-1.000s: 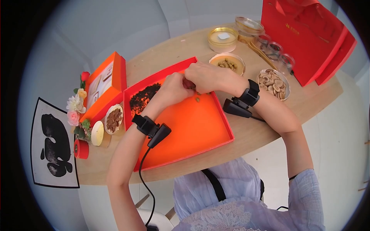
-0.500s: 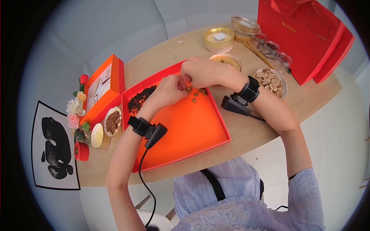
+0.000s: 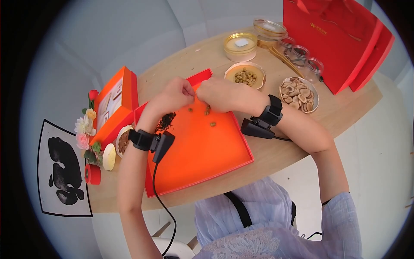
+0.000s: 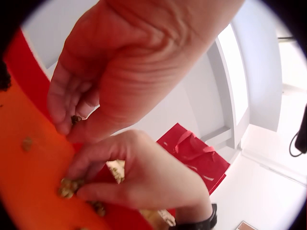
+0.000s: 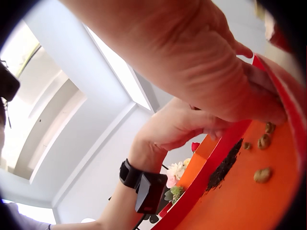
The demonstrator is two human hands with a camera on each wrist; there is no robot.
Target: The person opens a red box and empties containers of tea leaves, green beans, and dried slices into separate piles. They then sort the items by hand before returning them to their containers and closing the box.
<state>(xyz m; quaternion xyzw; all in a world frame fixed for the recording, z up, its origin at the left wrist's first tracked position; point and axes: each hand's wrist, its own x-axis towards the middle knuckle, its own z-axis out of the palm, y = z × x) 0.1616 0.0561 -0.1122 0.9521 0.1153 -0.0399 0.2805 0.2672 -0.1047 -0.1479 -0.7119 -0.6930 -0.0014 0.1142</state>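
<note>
Three loose greenish-brown pods (image 3: 212,124) at least on the orange floor of the red-rimmed tray (image 3: 202,155), toward its far end and on your body's side of the knuckles. Nearest of them to you lies below your right hand (image 3: 224,96), so the right is the closer; its longer axis runs roughly side to side. One smaller pod (image 3: 190,110) sits between the hands, just off your left hand (image 3: 174,97). Left: fingers bent, thumb and fingertips nearly closed, pinching one small dark piece (image 4: 76,119). Right: palm down, fingers curled, thumb and fingertips slightly parted round a small cluster (image 4: 68,188) at the tray floor; how many pods it grips, you can't tell. Dark shredded leaves (image 3: 166,122) lie beneath and beside your left wrist. Bowl of more pods (image 3: 246,77) stands outside the tray, beyond your right hand and a little right; bowl of pale slices (image 3: 299,95) farther right on the tabletop (image 3: 276,129). Writing: gold mark and line on the red gift bag (image 3: 332,43), too small to read. Thick black brushwork on the white sheet (image 3: 47,190) at far left; no word you can make out. White label on the gold-rimmed tub (image 3: 240,47), nothing legible.
</note>
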